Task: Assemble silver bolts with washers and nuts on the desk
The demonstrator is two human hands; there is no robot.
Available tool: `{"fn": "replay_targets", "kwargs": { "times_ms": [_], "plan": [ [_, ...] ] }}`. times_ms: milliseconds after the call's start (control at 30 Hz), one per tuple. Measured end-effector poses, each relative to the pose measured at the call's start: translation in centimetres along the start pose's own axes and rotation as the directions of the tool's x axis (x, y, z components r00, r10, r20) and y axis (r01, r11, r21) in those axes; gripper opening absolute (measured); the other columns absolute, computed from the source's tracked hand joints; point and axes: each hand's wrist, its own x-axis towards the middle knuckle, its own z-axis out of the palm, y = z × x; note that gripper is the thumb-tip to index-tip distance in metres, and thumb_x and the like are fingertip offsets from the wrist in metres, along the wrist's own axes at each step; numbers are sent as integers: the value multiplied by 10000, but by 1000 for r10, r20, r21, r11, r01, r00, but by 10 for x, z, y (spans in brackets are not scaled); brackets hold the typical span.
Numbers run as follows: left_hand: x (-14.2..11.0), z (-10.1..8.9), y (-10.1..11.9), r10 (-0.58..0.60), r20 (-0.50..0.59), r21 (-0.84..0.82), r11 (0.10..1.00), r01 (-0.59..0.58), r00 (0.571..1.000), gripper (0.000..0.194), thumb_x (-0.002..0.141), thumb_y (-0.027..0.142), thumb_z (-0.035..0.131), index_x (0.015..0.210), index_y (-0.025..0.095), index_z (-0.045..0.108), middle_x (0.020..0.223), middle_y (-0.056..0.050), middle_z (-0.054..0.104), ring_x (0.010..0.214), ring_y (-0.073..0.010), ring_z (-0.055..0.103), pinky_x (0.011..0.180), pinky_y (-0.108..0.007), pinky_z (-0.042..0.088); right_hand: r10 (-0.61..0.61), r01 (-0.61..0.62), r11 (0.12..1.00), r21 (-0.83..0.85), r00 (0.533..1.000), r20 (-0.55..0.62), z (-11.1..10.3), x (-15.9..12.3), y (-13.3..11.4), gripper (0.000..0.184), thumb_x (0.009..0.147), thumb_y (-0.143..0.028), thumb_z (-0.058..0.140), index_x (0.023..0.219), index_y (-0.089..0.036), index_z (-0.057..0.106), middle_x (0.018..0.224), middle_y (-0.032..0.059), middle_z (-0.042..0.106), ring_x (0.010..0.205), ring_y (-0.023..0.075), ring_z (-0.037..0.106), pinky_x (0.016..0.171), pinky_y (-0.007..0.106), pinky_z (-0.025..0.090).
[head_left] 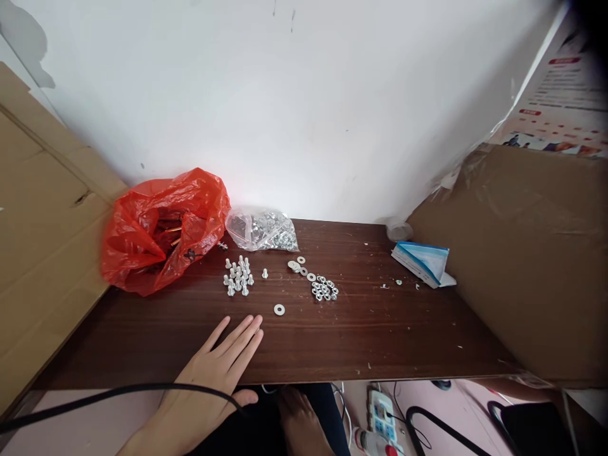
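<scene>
My left hand [219, 367] lies palm down at the front edge of the brown table, fingers stretched and slightly apart, holding nothing. A single washer [279, 310] lies just beyond its fingertips. Farther back stand several bolts [238, 277] in a cluster, with one bolt [265, 273] apart to their right. Several flat washers [294, 266] lie right of the bolts, some overlapping. Beside them is a pile of hex nuts [325, 290]. My right hand [301, 421] rests low on my lap below the table edge; its fingers are dim and partly hidden.
A red plastic bag [166, 234] and a clear bag of small metal parts [263, 229] stand at the back. A blue-white packet [422, 261] is at right. Cardboard [522, 253] flanks the table [380, 342]. A black cable [142, 387] crosses before my left hand.
</scene>
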Motion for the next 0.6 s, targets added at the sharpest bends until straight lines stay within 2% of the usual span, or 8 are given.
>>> {"fn": "replay_targets", "kwargs": {
  "times_ms": [67, 133, 200, 267, 333, 500, 600],
  "plan": [
    [0, 2, 0, -8, 12, -6, 1000, 8, 1000, 764, 857, 549, 497, 1479, 196, 230, 1502, -98, 329, 1344, -274, 382, 1116, -477, 301, 23, -20, 996, -82, 999, 44, 17, 11, 0, 513, 782, -86, 481, 1288, -103, 569, 1329, 158, 539, 1285, 316, 452, 1111, 447, 343],
    [-1, 5, -1, -8, 12, -8, 1000, 8, 1000, 773, 855, 562, 489, 1481, 197, 219, 1511, -94, 311, 1356, -275, 363, 1121, -485, 290, 58, -52, 986, -157, 998, 37, 29, 21, 0, 492, 799, -69, 455, 1268, -128, 592, 1322, 138, 546, 1289, 305, 450, 1131, 447, 314],
    [-1, 8, -2, -1, 5, -10, 1000, 1, 1000, 779, 854, 570, 483, 1481, 192, 219, 1515, -92, 302, 1363, -278, 350, 1122, -492, 287, 65, -62, 981, -182, 998, 12, 39, 29, 0, 508, 774, -46, 474, 1229, -214, 626, 1289, 80, 579, 1258, 295, 489, 1122, 452, 329],
    [-2, 10, -2, 4, -2, -2, 1000, -4, 1000, 781, 855, 570, 482, 1480, 181, 221, 1517, -95, 298, 1368, -282, 339, 1121, -498, 283, 69, -71, 980, -186, 997, -21, 45, 34, -1, 511, 761, -19, 480, 1183, -248, 656, 1237, 65, 618, 1228, 297, 519, 1098, 473, 359],
    [-1, 11, -2, 5, -10, 15, 1000, -5, 1000, 775, 861, 561, 478, 1480, 171, 221, 1518, -100, 294, 1372, -285, 331, 1123, -504, 270, 55, -56, 978, -202, 998, -11, 46, 38, -2, 475, 773, -5, 473, 1146, -215, 679, 1189, 87, 647, 1202, 294, 542, 1084, 476, 372],
    [0, 9, -1, -14, -19, 17, 1000, 15, 1000, 741, 875, 539, 472, 1481, 195, 218, 1512, -91, 315, 1359, -271, 355, 1129, -480, 259, 80, -49, 968, -248, 990, 117, 34, 44, 0, 343, 836, -10, 463, 1070, -72, 706, 1066, 175, 689, 1095, 273, 610, 1078, 413, 361],
    [-1, 8, -3, 3, -12, -5, 1000, -3, 1000, 777, 862, 560, 478, 1485, 192, 194, 1510, -97, 317, 1360, -269, 353, 1135, -473, 248, -1, 20, 976, -219, 996, 85, 31, 40, 5, 303, 849, -28, 486, 1036, -82, 718, 1019, 157, 706, 1078, 258, 611, 1049, 373, 378]
  ]
}}
